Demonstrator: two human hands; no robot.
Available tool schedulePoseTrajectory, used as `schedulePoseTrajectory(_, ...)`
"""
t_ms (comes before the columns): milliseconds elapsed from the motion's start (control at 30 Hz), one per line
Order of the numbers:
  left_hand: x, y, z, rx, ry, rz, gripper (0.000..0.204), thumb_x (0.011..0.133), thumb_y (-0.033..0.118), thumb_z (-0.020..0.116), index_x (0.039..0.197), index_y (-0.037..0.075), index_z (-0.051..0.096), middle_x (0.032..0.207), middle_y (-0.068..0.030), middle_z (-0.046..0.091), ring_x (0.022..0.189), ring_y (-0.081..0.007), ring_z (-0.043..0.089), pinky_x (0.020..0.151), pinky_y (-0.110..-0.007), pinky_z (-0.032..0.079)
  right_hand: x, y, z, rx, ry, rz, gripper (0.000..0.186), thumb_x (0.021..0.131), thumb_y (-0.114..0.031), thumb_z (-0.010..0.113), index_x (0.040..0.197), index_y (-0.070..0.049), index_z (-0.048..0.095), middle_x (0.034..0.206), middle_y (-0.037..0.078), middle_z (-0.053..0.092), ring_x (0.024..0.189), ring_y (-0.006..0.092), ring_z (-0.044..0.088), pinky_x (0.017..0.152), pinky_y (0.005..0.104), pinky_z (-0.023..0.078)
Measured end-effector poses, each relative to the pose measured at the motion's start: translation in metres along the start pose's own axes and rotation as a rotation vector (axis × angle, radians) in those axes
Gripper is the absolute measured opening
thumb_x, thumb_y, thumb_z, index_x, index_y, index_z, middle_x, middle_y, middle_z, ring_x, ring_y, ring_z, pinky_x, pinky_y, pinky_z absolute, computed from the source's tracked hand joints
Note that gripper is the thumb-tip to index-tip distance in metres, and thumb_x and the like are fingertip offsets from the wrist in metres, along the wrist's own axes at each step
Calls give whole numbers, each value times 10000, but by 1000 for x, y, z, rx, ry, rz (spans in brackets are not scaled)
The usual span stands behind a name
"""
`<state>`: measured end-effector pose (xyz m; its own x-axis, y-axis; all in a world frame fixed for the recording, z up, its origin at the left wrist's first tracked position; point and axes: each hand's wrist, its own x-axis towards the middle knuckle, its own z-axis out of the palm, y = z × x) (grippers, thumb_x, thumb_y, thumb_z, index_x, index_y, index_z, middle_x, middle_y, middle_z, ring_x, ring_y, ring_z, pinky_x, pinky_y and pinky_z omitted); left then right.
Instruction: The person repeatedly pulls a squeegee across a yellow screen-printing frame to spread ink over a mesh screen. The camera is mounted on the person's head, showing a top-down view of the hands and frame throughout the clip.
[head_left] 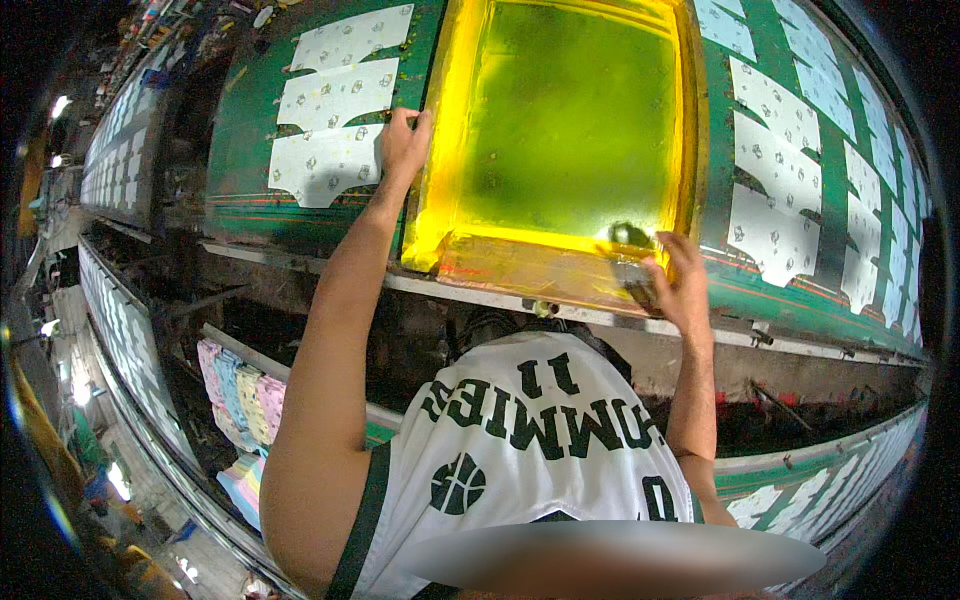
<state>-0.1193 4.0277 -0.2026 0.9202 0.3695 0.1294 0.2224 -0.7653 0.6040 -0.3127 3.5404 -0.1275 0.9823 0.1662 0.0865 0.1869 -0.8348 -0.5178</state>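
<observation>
A screen printing frame (690, 130), its wooden edges covered in yellow and its mesh yellow-green, lies on a long green table (240, 150) before me. My left hand (405, 147) has its fingers curled on the frame's left edge. At the near right corner, my right hand (682, 280) is closed against a small dark, partly see-through container (630, 272) with a dark round top. It overlaps the frame's near edge; its far side and exact shape are unclear. White printed fabric pieces (335, 95) lie flat left of the frame.
More printed fabric pieces (775, 165) lie on the table to the right. A metal rail (480, 297) runs along its near edge. Folded coloured cloths (240, 390) hang on a rack at lower left. Other long tables with pieces stand left and behind me.
</observation>
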Motion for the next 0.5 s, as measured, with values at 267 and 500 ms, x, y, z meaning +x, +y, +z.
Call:
schedulePoseTrajectory(267,-4,11,-6,-34,-22,-20,403,1005,431,575,1071,43,666,949,-252,727,945,-467,689,825,-568,516,7,-107,32,-113,-527,-374,629,809,-188,794,1399,-79,605,1429,152,605,1285,358,598,1098,454,497)
schedulePoseTrajectory(500,-3,10,-7,-109,-22,-11,394,1008,420,567,1054,40,659,969,-240,725,956,-459,689,839,-568,526,2,-117,77,-409,-268,-184,560,771,-73,730,1318,-110,621,1212,115,678,1087,334,674,897,442,583)
